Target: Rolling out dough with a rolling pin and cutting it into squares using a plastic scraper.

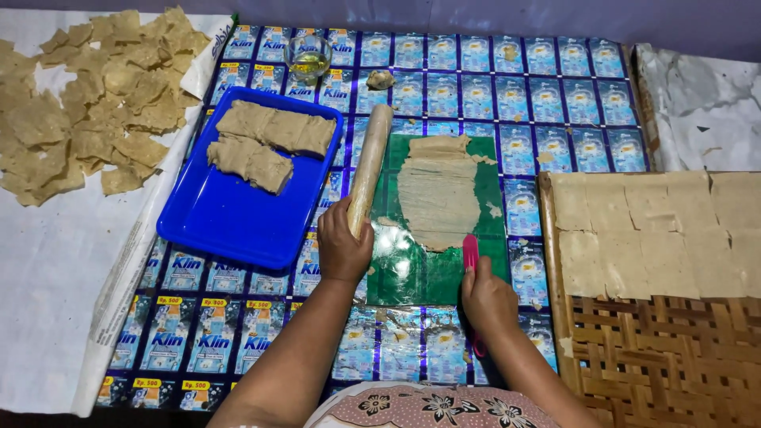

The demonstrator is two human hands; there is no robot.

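Nearest the camera, the right hand was closed around a pink-handled tool, its tip at the lower edge of the thin dough sheet on the green mat. Beside it, the left hand gripped the lower end of a wooden rolling pin lying along the mat's left side. Rolling looked finished; cutting or lifting remained. Slabs of dough waited in the blue tray, finished squares covered the woven rack, and dried pieces lay far left. Whether the tool had a blade was hidden.
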